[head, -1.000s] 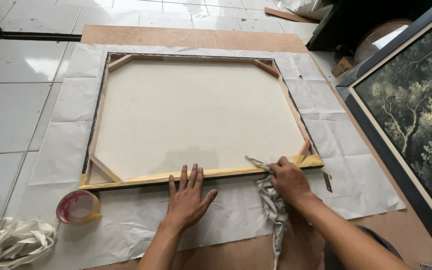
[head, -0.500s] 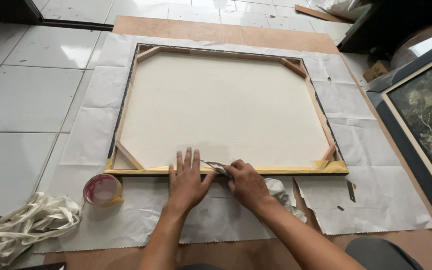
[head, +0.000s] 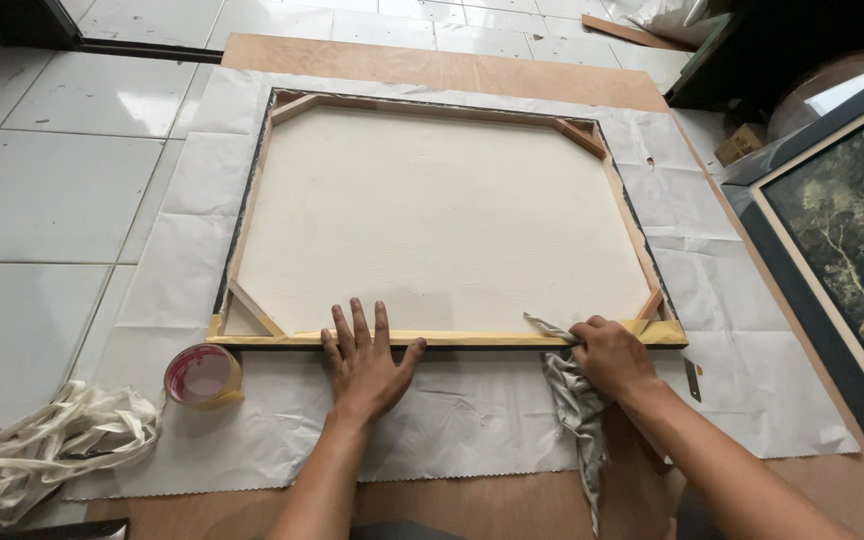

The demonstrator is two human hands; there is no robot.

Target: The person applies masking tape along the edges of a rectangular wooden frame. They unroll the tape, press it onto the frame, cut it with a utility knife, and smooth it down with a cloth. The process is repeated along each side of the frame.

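My left hand flat, pinning square wooden-framed canvas steady; right hand clenches crumpled grey rag against frame's bottom bar.

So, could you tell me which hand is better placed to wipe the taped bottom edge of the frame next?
Probably the right hand: it grips the cloth at the frame's bottom rail. The left hand lies flat, empty.

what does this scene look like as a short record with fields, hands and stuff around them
left hand: left hand flat, fingers spread, on the near bar of the stretcher frame
right hand: right hand closed on a grey rag, pressed to the same bar near the right corner
canvas: canvas back faces up inside the frame
underlay: white paper sheet over a brown board
nearby: tape roll left of the left hand; pale strips; framed painting at right
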